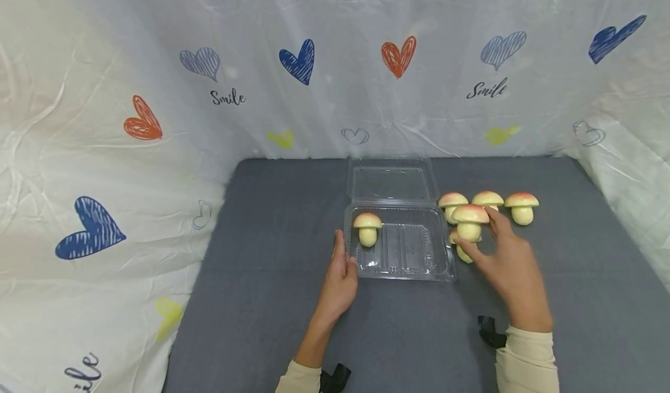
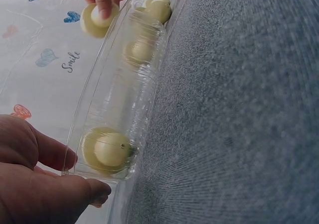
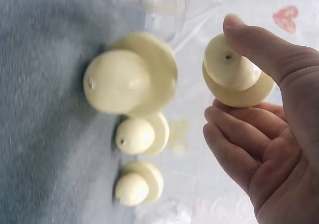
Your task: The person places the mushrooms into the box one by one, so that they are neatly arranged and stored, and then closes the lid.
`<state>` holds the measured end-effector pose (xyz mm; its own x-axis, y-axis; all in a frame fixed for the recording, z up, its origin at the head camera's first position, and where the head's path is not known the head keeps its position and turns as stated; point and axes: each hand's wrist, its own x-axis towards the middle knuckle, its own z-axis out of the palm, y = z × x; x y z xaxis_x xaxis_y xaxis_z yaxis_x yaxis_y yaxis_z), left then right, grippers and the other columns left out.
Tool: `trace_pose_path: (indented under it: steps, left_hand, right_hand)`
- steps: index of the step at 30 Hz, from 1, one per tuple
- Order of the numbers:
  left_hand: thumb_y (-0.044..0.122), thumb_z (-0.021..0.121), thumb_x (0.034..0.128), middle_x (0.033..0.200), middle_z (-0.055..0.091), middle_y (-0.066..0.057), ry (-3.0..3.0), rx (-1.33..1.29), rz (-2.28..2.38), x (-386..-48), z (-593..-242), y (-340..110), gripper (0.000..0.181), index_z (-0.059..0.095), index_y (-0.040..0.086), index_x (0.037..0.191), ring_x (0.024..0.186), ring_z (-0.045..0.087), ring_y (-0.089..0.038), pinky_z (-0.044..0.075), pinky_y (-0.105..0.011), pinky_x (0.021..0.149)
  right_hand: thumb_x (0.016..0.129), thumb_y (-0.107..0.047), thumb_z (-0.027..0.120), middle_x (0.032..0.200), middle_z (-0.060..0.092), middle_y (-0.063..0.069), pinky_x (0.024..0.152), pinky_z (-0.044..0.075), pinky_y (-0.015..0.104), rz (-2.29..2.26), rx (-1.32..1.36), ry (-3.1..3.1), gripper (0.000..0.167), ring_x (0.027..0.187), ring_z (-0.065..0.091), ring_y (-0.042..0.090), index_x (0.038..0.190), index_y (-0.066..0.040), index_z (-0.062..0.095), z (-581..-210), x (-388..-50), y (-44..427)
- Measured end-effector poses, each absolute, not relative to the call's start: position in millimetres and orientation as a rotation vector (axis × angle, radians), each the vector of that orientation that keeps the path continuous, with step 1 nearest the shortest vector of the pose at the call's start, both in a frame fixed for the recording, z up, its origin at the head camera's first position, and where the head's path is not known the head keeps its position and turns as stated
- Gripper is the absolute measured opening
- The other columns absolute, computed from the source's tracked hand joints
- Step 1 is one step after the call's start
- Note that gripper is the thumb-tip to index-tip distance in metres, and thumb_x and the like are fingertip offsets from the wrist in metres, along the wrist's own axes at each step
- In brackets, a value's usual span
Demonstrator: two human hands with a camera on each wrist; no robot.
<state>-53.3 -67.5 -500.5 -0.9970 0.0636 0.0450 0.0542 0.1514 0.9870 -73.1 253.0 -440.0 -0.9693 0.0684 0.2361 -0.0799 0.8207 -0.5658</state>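
A toy mushroom point(image 1: 469, 221) with a reddish-yellow cap is pinched between thumb and fingers of my right hand point(image 1: 510, 271), raised above the others. In the right wrist view the same mushroom point(image 3: 234, 69) shows its pale stem against the thumb of that hand point(image 3: 269, 119). My left hand point(image 1: 337, 282) holds the left edge of a clear plastic box point(image 1: 408, 274), its lid folded back. One mushroom point(image 1: 367, 230) stands at the left inside the box. The left wrist view shows the left hand point(image 2: 45, 179) with thumb and fingers around the box rim point(image 2: 89, 89).
Several more mushrooms point(image 1: 521, 208) stand on the grey cloth right of the box, one of them partly hidden behind the raised mushroom. The open lid point(image 1: 389, 182) lies behind the box. A white curtain with printed hearts point(image 1: 314, 120) borders the table at the back and sides.
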Motion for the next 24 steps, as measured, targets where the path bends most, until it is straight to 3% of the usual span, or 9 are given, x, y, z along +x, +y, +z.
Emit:
trace_pose_path:
  steps: [4, 8, 15, 21, 24]
  left_hand:
    - [-0.005, 0.039, 0.1091, 0.176, -0.001, -0.020, 2.383, 0.124, 2.040, -53.5, -501.3, -67.6, 0.068, 0.004, -0.005, 0.167, 0.163, 0.001, -0.030, 0.011, -0.047, 0.128]
    - [-0.006, 0.040, 0.1087, 0.176, -0.001, -0.020, 2.377, 0.124, 2.045, -53.2, -501.2, -67.6, 0.068, 0.004, -0.005, 0.167, 0.163, 0.002, -0.030, 0.012, -0.045, 0.128]
    - [-0.005, 0.040, 0.1089, 0.176, -0.001, -0.020, 2.376, 0.127, 2.043, -53.1, -501.4, -67.9, 0.068, 0.004, -0.004, 0.167, 0.163, 0.001, -0.030, 0.012, -0.045, 0.128]
    - [-0.004, 0.040, 0.1093, 0.176, -0.001, -0.020, 2.390, 0.121, 2.023, -53.0, -502.1, -68.4, 0.068, 0.004, -0.004, 0.167, 0.163, 0.001, -0.029, 0.012, -0.045, 0.129]
    - [-0.004, 0.040, 0.1091, 0.176, 0.000, -0.020, 2.401, 0.118, 2.012, -53.2, -501.6, -68.7, 0.068, 0.005, -0.004, 0.167, 0.163, 0.002, -0.030, 0.012, -0.046, 0.128]
  right_hand:
    - [0.092, -0.047, 0.083, 0.144, 0.062, 0.025, 0.083, 0.047, 0.071, 0.891, 0.059, -2.742, 0.090, 0.110, 0.065, 0.058, 0.162, -0.011, 0.039, -440.4, -74.7, 242.8]
    - [0.091, -0.043, 0.085, 0.139, 0.063, 0.030, 0.087, 0.049, 0.069, 0.917, 0.112, -2.718, 0.090, 0.120, 0.065, 0.052, 0.161, -0.009, 0.040, -442.3, -76.2, 233.3]
    - [0.090, -0.043, 0.086, 0.139, 0.066, 0.024, 0.072, 0.050, 0.065, 0.893, 0.180, -2.707, 0.085, 0.088, 0.072, 0.050, 0.157, -0.010, 0.043, -444.8, -80.3, 218.2]
    - [0.089, -0.042, 0.088, 0.139, 0.066, 0.024, 0.069, 0.051, 0.064, 0.872, 0.233, -2.704, 0.087, 0.076, 0.070, 0.045, 0.156, -0.009, 0.044, -448.2, -85.2, 204.5]
    - [0.088, -0.043, 0.088, 0.138, 0.067, 0.024, 0.069, 0.052, 0.064, 0.876, 0.264, -2.698, 0.085, 0.078, 0.071, 0.045, 0.154, -0.010, 0.046, -450.4, -88.0, 196.9]
